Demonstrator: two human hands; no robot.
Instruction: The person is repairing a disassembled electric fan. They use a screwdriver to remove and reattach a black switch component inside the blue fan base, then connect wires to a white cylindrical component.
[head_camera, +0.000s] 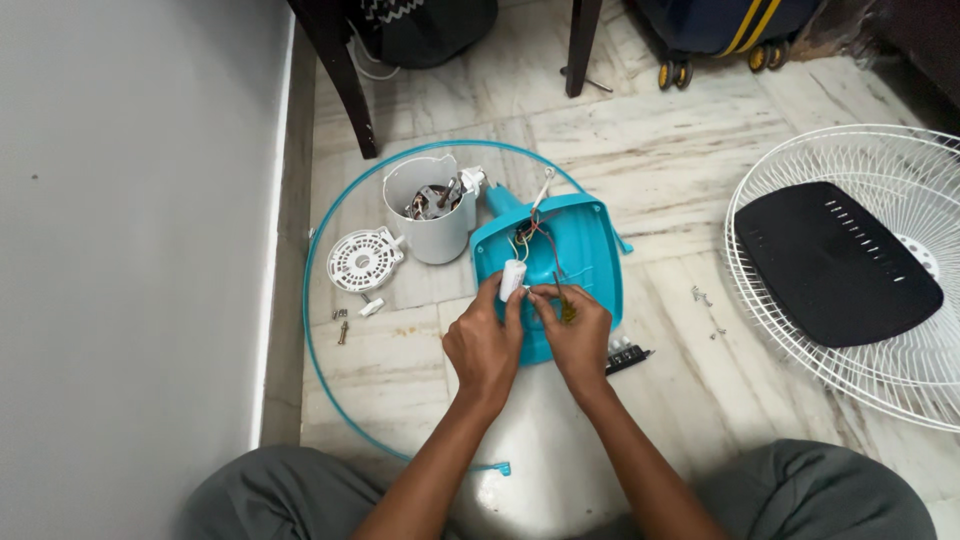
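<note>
The left hand (484, 343) pinches a small white cylindrical capacitor (512, 279) between thumb and fingers, holding it upright over the open turquoise fan base housing (590, 250); the right hand (576, 335) is closed, fingertips meeting just beside the capacitor's lower end, and it grips a thin tool with a yellowish handle (567, 308) that pokes out between the fingers, though what kind of tool cannot be told. Red, yellow and dark wires (535, 235) run from the capacitor up into the housing's hollow. The housing lies tilted on the marble floor (660, 150), near the middle of it, resting against a white rounded part (545, 460) that sits between the person's knees at the floor's near edge. Just left of the housing stands a white motor casing (428, 215), open at the top, with windings and metal parts showing inside. To its left, near the grey wall (130, 250), lies a round white vented cover (364, 258), and a few loose screws (341, 322) lie just below it. A thin turquoise ring (308, 300) loops around all of these on the floor. A small black switch block (627, 357) lies touching the housing's lower right side. Well apart, at the floor's right edge, a white wire fan guard (800, 165) lies flat with a black perforated panel (835, 262) on top of it. Dark chair legs (345, 85) and a wheeled bag (715, 30) stand along the far edge.
</note>
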